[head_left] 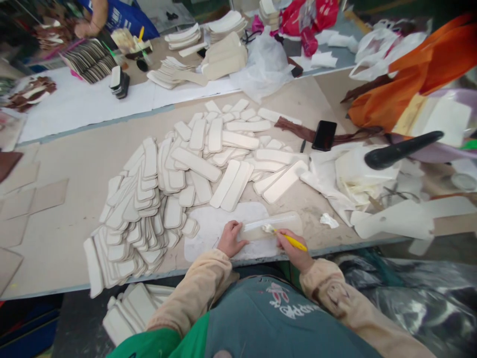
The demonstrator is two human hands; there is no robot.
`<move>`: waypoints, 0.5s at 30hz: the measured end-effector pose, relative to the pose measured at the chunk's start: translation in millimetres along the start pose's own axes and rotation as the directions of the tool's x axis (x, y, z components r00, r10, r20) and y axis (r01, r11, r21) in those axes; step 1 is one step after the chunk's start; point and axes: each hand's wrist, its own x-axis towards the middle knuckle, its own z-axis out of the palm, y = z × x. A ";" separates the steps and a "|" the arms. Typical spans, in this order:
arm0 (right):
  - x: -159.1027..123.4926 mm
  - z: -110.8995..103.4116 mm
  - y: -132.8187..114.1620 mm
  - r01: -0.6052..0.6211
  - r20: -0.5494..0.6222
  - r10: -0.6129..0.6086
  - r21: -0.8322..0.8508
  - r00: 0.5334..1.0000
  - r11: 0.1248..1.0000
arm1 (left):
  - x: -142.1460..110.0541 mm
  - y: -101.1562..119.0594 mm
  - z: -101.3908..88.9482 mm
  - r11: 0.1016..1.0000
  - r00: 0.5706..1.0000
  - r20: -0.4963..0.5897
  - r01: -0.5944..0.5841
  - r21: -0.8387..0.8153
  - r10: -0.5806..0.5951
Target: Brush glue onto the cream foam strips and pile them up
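My left hand (230,238) presses down on the left end of a long pale strip (276,223) lying on a white work sheet (208,223) at the table's near edge; its fingers are curled onto the strip. My right hand (292,246) is closed around a yellow-handled brush (290,240), whose white bristles touch the strip's middle. Just beyond the strip lies a big heap of similar cream-coloured strips (179,184).
A black phone (324,135) lies right of the heap, with white paper scraps (357,174) and a black handle (402,149) beyond. Another person's hand (87,25) works at the far left table among stacked pieces. More strips (126,308) sit below the table edge.
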 end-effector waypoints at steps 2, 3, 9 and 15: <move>-0.3 23.1 -4.3 -0.004 0.111 0.002 0.016 0.994 1.000 | -0.1 -0.2 0.3 1.000 1.000 -0.003 -0.005 0.001 0.005; 0.3 32.6 -5.2 -0.001 0.151 -0.002 0.020 0.989 1.000 | -0.2 -0.3 0.5 1.000 1.000 -0.006 -0.010 0.004 0.010; 7.0 53.3 -2.0 -0.003 0.239 0.009 -0.025 0.971 1.000 | -0.5 -0.4 1.4 0.999 1.000 -0.014 -0.018 0.029 0.019; 5.8 29.8 2.4 -0.034 0.149 0.038 -0.030 0.988 0.999 | 0.3 1.4 0.0 1.000 1.000 0.010 -0.004 0.030 0.004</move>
